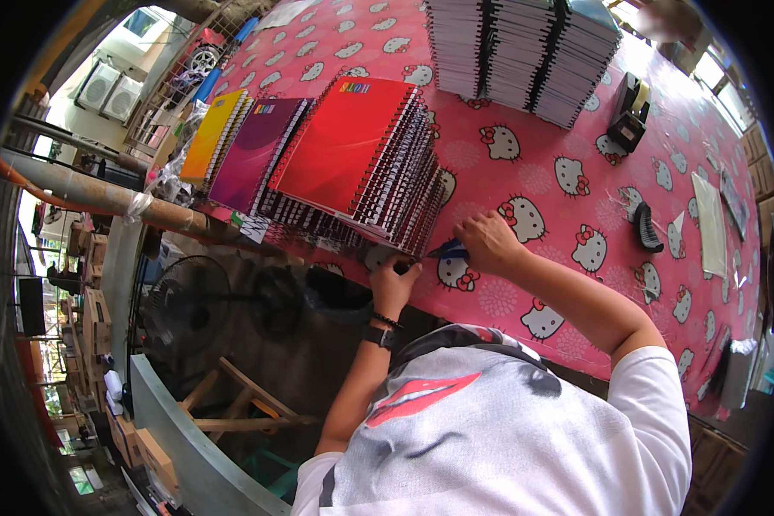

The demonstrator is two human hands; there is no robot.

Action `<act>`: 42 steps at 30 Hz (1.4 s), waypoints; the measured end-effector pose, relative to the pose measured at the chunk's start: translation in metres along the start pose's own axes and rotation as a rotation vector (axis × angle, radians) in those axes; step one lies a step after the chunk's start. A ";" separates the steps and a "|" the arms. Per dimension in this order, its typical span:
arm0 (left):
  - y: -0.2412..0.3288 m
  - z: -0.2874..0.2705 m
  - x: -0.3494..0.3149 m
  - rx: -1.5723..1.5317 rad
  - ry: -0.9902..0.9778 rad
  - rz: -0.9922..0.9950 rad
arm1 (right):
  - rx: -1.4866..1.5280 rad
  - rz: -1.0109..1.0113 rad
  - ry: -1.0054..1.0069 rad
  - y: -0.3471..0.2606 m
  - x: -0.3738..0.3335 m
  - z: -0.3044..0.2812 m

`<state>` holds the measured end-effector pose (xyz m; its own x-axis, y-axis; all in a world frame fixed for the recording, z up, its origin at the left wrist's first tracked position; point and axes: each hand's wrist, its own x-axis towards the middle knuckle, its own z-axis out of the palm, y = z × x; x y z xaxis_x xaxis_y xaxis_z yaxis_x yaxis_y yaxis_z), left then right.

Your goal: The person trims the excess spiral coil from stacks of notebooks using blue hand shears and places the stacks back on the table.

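Observation:
A tall stack of red spiral notebooks (344, 146) stands near the table's left front edge, with its black coils facing right. My left hand (392, 288) is curled at the stack's lower front corner, thumb and fingers closed around something dark that I cannot make out. Just to its right, my right hand (488, 243) is wrapped round a small blue hand tool (450, 249), whose dark pointed tip reaches toward the stack's bottom corner. Its exact kind is partly hidden by my fingers. Purple notebooks (256, 155) and yellow notebooks (216, 138) sit left of the red ones.
Pink patterned cloth (542, 232) covers the table. Tall stacks of spiral-bound notebooks (516, 64) stand at the back. A black tape dispenser (629, 116) and a curved black object (648, 228) lie to the right. Below the left edge are a fan (185, 305) and a wooden frame (245, 400).

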<state>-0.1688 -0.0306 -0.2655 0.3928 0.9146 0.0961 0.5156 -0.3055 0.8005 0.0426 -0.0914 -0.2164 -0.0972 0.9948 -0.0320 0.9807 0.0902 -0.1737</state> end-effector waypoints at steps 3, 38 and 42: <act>0.009 -0.005 -0.001 0.020 -0.070 -0.109 | -0.080 -0.079 0.149 -0.005 -0.001 0.001; -0.134 -0.199 -0.013 0.036 0.570 -0.366 | 1.110 0.517 0.297 0.041 -0.091 0.000; 0.050 -0.225 -0.002 -0.146 0.848 0.185 | 1.412 0.448 0.095 0.026 -0.081 -0.010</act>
<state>-0.3152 0.0121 -0.0922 -0.2672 0.7602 0.5922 0.3743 -0.4844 0.7908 0.0773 -0.1692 -0.2086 0.2266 0.9308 -0.2869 -0.0522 -0.2826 -0.9578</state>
